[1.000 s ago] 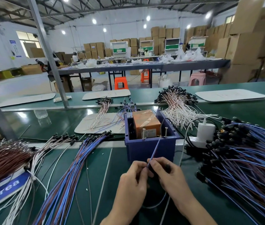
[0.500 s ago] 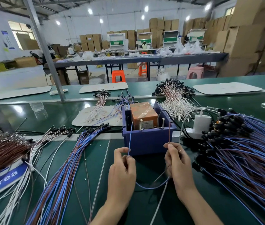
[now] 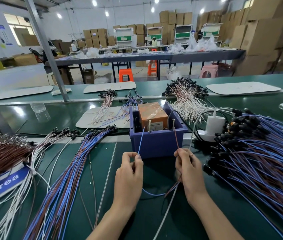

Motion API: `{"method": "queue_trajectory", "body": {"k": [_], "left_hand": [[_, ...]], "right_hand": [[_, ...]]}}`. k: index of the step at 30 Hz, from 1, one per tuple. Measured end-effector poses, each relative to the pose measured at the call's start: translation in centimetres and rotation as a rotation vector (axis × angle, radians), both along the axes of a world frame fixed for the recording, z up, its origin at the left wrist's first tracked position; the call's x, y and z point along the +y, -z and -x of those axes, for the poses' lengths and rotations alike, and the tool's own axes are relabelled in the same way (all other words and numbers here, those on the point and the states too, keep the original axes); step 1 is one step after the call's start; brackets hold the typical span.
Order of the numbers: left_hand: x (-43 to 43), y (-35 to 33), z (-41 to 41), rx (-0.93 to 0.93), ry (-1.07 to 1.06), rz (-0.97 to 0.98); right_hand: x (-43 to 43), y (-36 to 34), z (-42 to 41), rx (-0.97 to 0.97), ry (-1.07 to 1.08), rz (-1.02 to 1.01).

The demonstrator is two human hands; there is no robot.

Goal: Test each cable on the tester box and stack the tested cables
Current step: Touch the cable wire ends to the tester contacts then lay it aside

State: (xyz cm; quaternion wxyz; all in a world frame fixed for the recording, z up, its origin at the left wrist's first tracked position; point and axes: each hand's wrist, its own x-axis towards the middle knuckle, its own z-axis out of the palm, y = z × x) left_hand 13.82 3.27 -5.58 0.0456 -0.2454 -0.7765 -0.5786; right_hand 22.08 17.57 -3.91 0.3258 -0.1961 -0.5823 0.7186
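Cable (image 3: 140, 141) thin, blue end pinched in left hand (image 3: 128, 174) grip, brown end pinched in right hand (image 3: 189, 168) grip

Two bare hands are working here: the left hand (image 3: 128, 175) is pinching one thin blue wire (image 3: 140, 141), and the right hand (image 3: 189, 170) is pinching one thin brown wire (image 3: 176, 139). One dark blue plastic tester box (image 3: 156, 144) is standing on the green worktop (image 3: 137, 213), holding one orange block (image 3: 152, 114) and two upright metal pins (image 3: 149, 125). One white plug adapter (image 3: 215, 124) is sitting beside it. Four flat white boards (image 3: 241, 88) are lying farther back. Two orange plastic stools (image 3: 126, 75) and one pink plastic stool (image 3: 208, 71) are standing behind. The heaped cables (image 3: 258, 161) are lying too thick to count.
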Motion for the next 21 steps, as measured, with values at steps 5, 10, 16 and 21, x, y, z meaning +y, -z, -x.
{"method": "queue_trajectory", "body": {"k": [5,10,16,21], "left_hand": [[0.08,-0.09,-0.02,-0.009,0.024,-0.003],[0.12,0.06,0.01,-0.008,0.020,-0.001],[0.15,0.12,-0.01,-0.015,0.026,-0.027],[0.11,0.27,0.08,-0.016,0.029,-0.025]], "right_hand": [[-0.06,-0.04,-0.06,0.012,0.015,-0.019],[-0.01,0.03,-0.11,0.008,0.022,-0.027],[0.03,-0.02,-0.15,-0.010,0.018,-0.024],[-0.02,-0.08,-0.20,-0.023,0.022,-0.026]]}}
